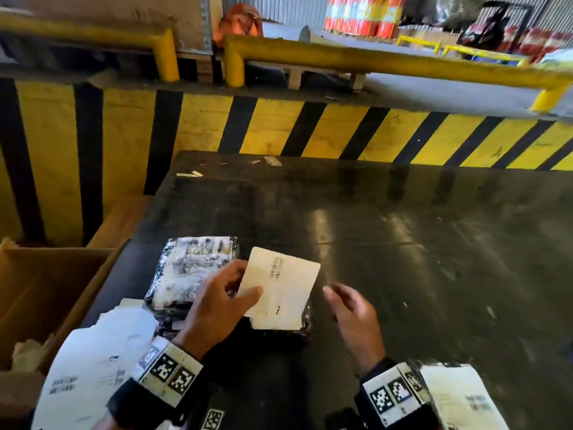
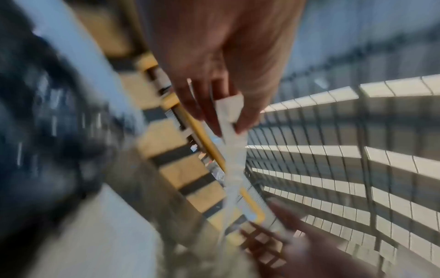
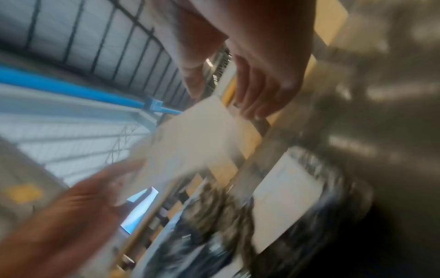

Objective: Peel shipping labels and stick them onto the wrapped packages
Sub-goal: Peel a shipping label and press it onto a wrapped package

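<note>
My left hand [image 1: 229, 297] pinches a white shipping label [image 1: 280, 288] by its left edge, thumb on top, and holds it tilted over a dark wrapped package [image 1: 307, 321]. In the left wrist view the label [image 2: 234, 150] shows edge-on between thumb and fingers. My right hand [image 1: 344, 305] hovers just right of the label with loosely curled fingers, holding nothing. A second wrapped package [image 1: 189, 268], with a label on its top, lies to the left on the black table [image 1: 403, 243]. The right wrist view is blurred; the label [image 3: 197, 135] and a package [image 3: 285, 188] show there.
Label backing sheets [image 1: 99, 361] lie at the table's near left corner. An open cardboard box [image 1: 46, 290] stands left of the table. A labelled package [image 1: 459, 395] sits by my right wrist. A yellow-and-black striped wall [image 1: 279, 125] runs behind the table.
</note>
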